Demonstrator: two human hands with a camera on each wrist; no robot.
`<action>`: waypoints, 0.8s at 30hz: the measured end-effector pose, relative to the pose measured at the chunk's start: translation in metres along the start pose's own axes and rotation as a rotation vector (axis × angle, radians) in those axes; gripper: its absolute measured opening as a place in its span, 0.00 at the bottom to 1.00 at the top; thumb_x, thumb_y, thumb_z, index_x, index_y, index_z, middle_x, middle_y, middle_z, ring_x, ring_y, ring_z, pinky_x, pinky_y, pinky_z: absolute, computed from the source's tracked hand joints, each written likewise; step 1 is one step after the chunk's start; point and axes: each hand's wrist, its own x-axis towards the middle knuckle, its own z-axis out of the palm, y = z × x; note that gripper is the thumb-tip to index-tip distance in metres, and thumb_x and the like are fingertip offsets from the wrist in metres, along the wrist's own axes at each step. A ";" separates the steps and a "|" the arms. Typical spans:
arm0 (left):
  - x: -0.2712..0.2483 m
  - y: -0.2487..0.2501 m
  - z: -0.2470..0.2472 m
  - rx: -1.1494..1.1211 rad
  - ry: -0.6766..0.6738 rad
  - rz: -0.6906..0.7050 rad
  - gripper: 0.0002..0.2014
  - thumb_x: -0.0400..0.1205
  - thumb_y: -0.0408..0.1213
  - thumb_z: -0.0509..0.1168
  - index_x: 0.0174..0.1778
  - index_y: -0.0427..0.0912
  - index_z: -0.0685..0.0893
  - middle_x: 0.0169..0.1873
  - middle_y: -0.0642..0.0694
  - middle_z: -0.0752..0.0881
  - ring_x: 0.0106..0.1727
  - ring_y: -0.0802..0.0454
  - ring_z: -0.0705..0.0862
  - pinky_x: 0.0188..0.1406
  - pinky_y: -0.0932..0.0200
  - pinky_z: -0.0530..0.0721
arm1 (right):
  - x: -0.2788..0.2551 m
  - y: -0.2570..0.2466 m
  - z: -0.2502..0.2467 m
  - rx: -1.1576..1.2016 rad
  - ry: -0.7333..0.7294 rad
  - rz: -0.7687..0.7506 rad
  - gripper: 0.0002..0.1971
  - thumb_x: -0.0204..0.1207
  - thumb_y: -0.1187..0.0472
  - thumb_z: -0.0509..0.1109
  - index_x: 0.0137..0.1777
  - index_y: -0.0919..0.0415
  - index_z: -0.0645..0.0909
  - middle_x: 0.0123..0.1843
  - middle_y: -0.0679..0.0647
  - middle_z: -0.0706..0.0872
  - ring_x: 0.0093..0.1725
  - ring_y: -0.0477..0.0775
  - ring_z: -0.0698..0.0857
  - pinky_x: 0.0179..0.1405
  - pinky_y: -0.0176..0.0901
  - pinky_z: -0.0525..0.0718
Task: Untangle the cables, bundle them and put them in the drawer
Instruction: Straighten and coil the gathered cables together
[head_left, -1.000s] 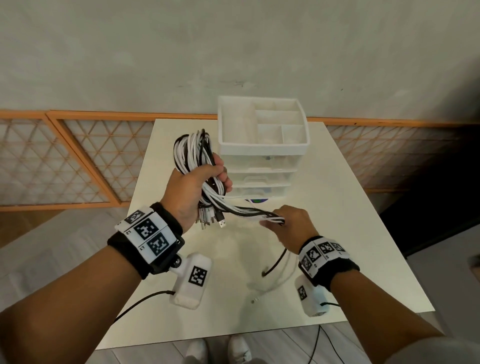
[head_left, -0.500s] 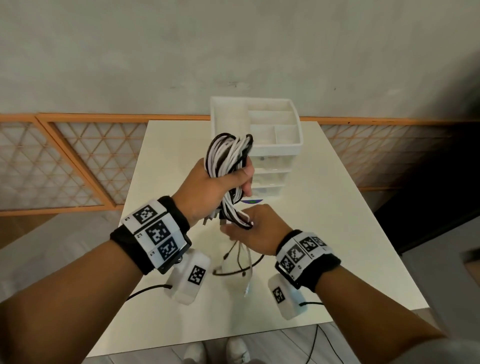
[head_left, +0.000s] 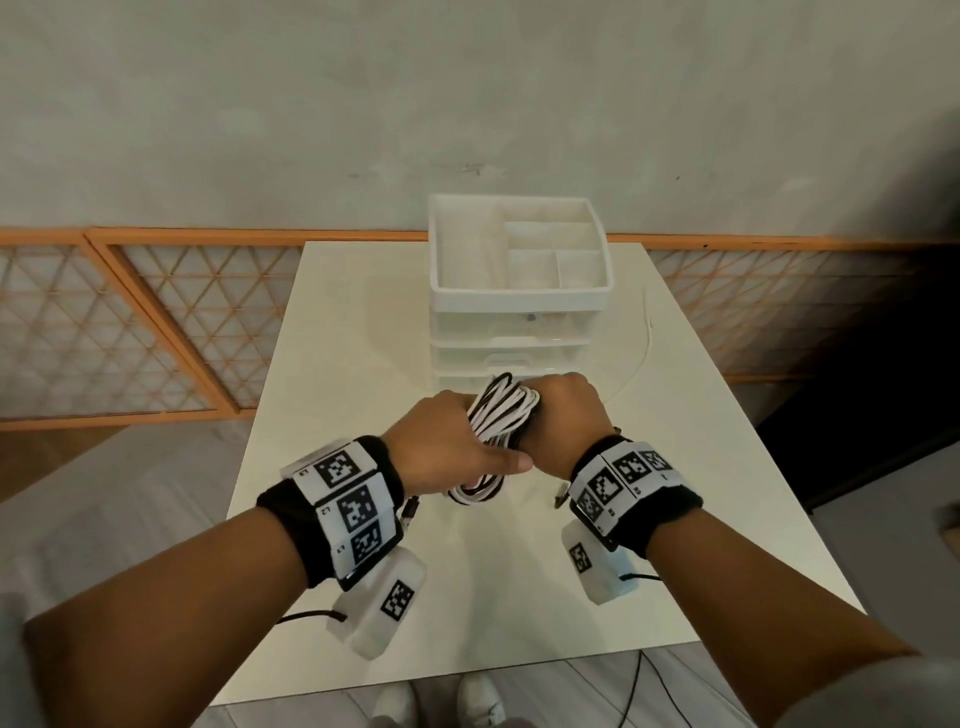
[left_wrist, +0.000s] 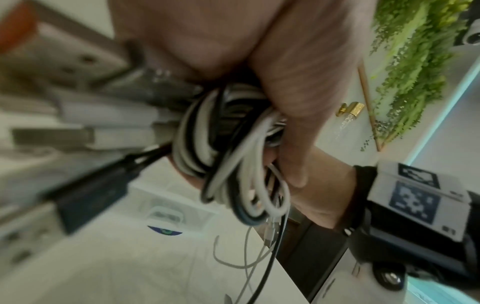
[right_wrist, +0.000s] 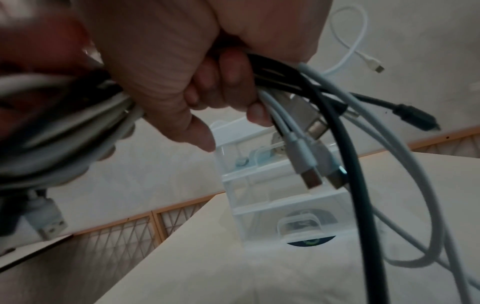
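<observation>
Cables, a coiled bundle of white and black charging leads (head_left: 500, 422), are held in the air above the middle of the pale rectangular desk (head_left: 691, 519), between both hands. The left hand (head_left: 448, 448) has its grip closed round the coil's near side, thumb across the loops. The right hand (head_left: 563, 418) is curled round the far side, and the right wrist view shows its fingers (right_wrist: 228, 82) pinching several loose tails whose plugs dangle free. Likely light and limp, the leads would spring open if released, so the sensible hold is round the coil's waist, with the tails wound or tucked in. Beyond the hands, near the far edge of the desk, stands a white plastic drawer unit (head_left: 519, 322) with clear drawers, all seemingly closed, so one needs opening. A stray white cable (right_wrist: 350, 37) lies beside it.
</observation>
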 end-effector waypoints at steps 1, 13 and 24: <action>0.002 0.001 0.000 0.085 0.046 -0.025 0.11 0.70 0.50 0.79 0.34 0.54 0.83 0.27 0.57 0.86 0.33 0.56 0.84 0.35 0.62 0.77 | 0.000 -0.002 -0.002 0.012 0.012 0.008 0.12 0.65 0.53 0.60 0.24 0.50 0.62 0.25 0.47 0.75 0.30 0.58 0.72 0.30 0.42 0.65; 0.009 -0.008 0.001 0.125 0.096 0.055 0.07 0.75 0.39 0.69 0.41 0.56 0.79 0.38 0.55 0.86 0.46 0.44 0.86 0.46 0.55 0.80 | -0.009 -0.004 -0.018 0.299 0.146 0.012 0.09 0.71 0.62 0.75 0.33 0.64 0.81 0.28 0.53 0.83 0.30 0.55 0.79 0.31 0.37 0.71; 0.017 -0.021 0.005 -0.270 0.413 -0.025 0.15 0.78 0.58 0.68 0.44 0.49 0.84 0.31 0.49 0.90 0.35 0.52 0.90 0.41 0.55 0.85 | -0.020 0.009 0.001 0.838 0.197 0.077 0.11 0.85 0.54 0.66 0.51 0.55 0.90 0.38 0.41 0.88 0.38 0.41 0.85 0.45 0.33 0.79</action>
